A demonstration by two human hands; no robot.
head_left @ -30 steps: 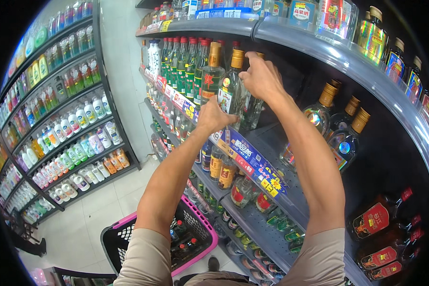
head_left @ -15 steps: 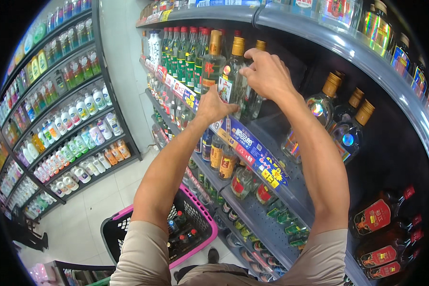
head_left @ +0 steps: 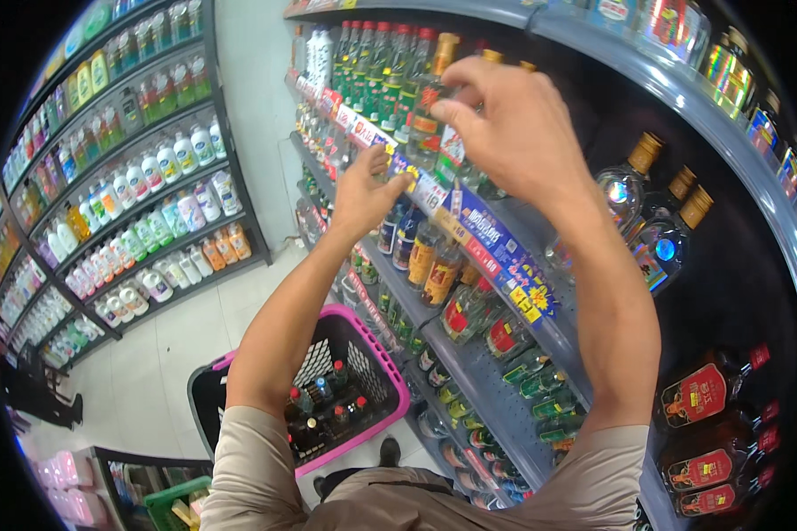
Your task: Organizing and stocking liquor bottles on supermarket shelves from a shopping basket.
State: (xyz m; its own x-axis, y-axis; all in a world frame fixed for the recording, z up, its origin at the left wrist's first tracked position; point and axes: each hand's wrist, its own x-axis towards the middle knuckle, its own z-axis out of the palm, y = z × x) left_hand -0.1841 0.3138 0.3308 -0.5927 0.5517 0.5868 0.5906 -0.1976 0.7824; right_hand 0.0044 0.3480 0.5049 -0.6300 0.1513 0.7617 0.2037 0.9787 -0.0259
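My right hand [head_left: 505,124] is raised in front of the upper shelf, fingers spread and curled, with nothing in it. Its fingertips are right beside a clear bottle with a gold cap and a red-and-white label [head_left: 427,102], which stands upright in a row of green-and-red-capped bottles [head_left: 372,66]. My left hand [head_left: 363,190] is lower, fingers loosely apart, its fingertips touching the shelf's front edge with the price strip [head_left: 416,181]. Small brown and dark bottles [head_left: 429,261] stand on the shelf below.
A pink-rimmed black shopping basket [head_left: 390,372] with several dark bottles stands on the floor by my legs. Round clear bottles with gold caps [head_left: 633,190] and red-labelled dark bottles [head_left: 708,398] fill the right shelves. Across the tiled aisle [head_left: 177,345], shelves hold detergent bottles [head_left: 150,212].
My right hand has come off the gold-capped bottle's neck and opened. The view has moved closer to the shelf; my left hand stays at the shelf edge.
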